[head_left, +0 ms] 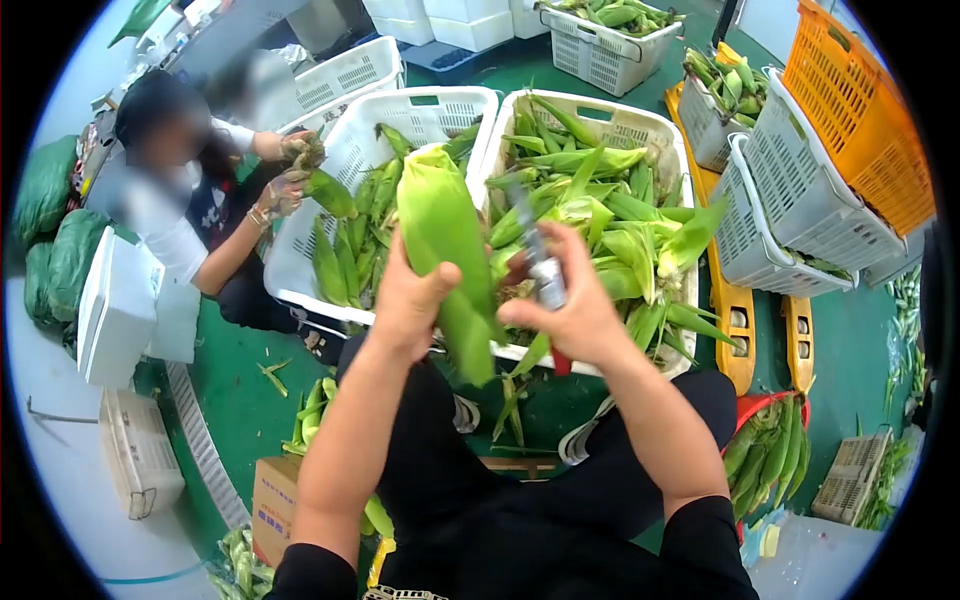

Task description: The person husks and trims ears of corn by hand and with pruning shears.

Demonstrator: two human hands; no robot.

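My left hand (pixel 412 300) is wrapped round a large ear of corn in its green husk (pixel 440 240), held upright in front of me. My right hand (pixel 575 300) grips what look like pruning shears (pixel 548 280), with a grey metal end pointing up and a red handle end below the palm. Motion blurs the tool, so its blades are unclear. The shears are beside the corn, apart from it. Behind my hands stand two white crates: the right crate (pixel 690 190) is heaped with corn and loose husks, the left crate (pixel 300 240) holds several ears.
A co-worker (pixel 170 200) sits at the left, gloved hands on another ear of corn (pixel 330 194). Yellow pallet-jack forks (pixel 733 320), stacked white crates (pixel 800 190) and an orange crate (pixel 860 110) stand right. A red-edged bag of corn (pixel 770 450) is by my right knee, a cardboard box (pixel 275 510) left.
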